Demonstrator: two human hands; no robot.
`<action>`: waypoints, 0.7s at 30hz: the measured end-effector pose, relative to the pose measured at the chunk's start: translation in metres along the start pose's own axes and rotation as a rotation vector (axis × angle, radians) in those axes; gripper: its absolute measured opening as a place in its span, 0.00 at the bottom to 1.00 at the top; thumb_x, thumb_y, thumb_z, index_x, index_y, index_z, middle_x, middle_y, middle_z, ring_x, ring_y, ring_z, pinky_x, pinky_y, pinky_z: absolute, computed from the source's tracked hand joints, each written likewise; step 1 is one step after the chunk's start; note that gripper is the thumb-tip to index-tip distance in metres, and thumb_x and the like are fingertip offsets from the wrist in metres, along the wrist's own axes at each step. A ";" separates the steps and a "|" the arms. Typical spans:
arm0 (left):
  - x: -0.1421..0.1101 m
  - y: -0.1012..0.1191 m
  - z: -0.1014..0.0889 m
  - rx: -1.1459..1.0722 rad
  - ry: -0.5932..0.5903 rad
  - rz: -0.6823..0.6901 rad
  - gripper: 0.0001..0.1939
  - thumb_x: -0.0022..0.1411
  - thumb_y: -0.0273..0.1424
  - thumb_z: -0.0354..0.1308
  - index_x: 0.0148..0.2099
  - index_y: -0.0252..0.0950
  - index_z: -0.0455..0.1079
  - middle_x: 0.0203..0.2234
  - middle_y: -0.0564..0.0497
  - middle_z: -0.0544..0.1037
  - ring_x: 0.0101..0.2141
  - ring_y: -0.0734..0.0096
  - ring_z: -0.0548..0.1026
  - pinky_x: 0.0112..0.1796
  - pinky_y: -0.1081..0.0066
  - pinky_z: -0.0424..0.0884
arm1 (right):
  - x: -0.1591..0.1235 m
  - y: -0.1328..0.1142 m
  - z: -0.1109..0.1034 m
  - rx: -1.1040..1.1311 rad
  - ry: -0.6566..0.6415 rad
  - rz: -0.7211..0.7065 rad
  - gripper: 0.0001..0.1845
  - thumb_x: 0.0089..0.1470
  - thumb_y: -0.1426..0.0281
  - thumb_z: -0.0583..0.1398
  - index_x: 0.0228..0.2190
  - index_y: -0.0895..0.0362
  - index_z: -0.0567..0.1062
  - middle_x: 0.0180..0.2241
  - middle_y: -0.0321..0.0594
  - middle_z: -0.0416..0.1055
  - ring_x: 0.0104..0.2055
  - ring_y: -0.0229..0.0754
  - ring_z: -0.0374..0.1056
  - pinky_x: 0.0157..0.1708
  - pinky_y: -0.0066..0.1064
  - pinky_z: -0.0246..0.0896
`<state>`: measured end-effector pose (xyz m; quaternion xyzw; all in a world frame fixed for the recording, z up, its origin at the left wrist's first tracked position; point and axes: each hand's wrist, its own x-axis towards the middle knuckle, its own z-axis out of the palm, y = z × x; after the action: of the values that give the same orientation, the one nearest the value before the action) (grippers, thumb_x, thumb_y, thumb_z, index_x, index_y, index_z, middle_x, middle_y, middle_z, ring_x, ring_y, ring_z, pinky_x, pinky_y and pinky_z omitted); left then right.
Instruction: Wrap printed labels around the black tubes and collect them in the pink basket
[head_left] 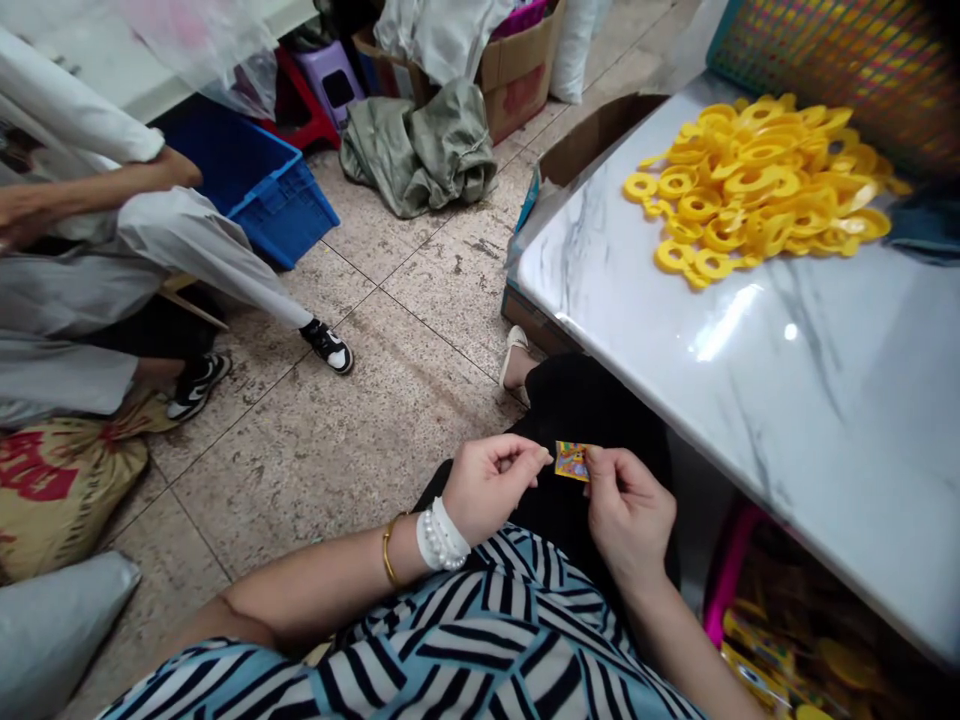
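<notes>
A small, flat, colourful packet [571,461] with a yellow edge is pinched at its right end between the thumb and fingers of my right hand [630,510]. My left hand [491,485] is closed in a pinch just left of the packet, its fingertips close to the packet's free end with a small gap showing. Whether anything tiny sits in that pinch I cannot make out. Both hands are above my lap. To their right, a pile of yellow plastic rings [750,190] lies on the white marble-patterned table [780,350].
Below the table edge stands a pink-rimmed container [724,580] with yellow pieces and packets. A woven basket [832,70] is at the table's back. Another person [195,240] sits at left beside a blue crate [277,200]. Sacks [67,490] lie on the floor.
</notes>
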<state>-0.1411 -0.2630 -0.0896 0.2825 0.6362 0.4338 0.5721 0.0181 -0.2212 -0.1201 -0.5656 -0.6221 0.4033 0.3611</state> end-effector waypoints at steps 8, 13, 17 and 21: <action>0.012 -0.005 0.009 -0.046 -0.007 0.050 0.17 0.57 0.43 0.65 0.37 0.32 0.79 0.24 0.51 0.75 0.24 0.77 0.69 0.25 0.76 0.66 | -0.007 0.005 -0.002 -0.006 -0.025 -0.129 0.12 0.61 0.65 0.60 0.27 0.56 0.76 0.22 0.35 0.71 0.22 0.37 0.65 0.24 0.29 0.61; 0.018 -0.008 0.006 0.036 0.073 0.182 0.09 0.54 0.36 0.68 0.32 0.34 0.81 0.30 0.48 0.78 0.33 0.71 0.75 0.36 0.72 0.72 | -0.004 0.002 -0.002 0.057 -0.074 -0.219 0.04 0.59 0.70 0.61 0.33 0.54 0.77 0.31 0.42 0.75 0.32 0.43 0.71 0.30 0.34 0.67; 0.021 -0.003 0.006 0.043 0.107 0.186 0.07 0.53 0.34 0.67 0.29 0.35 0.80 0.30 0.48 0.78 0.33 0.70 0.75 0.36 0.72 0.73 | -0.005 0.001 0.001 0.031 -0.083 -0.125 0.07 0.59 0.69 0.61 0.28 0.54 0.76 0.26 0.38 0.73 0.27 0.40 0.69 0.27 0.31 0.64; 0.024 0.003 0.006 0.049 -0.058 -0.028 0.13 0.51 0.38 0.68 0.35 0.34 0.81 0.24 0.51 0.77 0.21 0.77 0.67 0.23 0.76 0.64 | -0.003 -0.002 0.007 -0.020 -0.039 -0.147 0.11 0.60 0.69 0.59 0.25 0.55 0.74 0.22 0.36 0.71 0.24 0.38 0.67 0.23 0.29 0.61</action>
<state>-0.1402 -0.2396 -0.0989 0.3001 0.6336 0.4015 0.5893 0.0113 -0.2252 -0.1206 -0.5139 -0.6730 0.3805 0.3718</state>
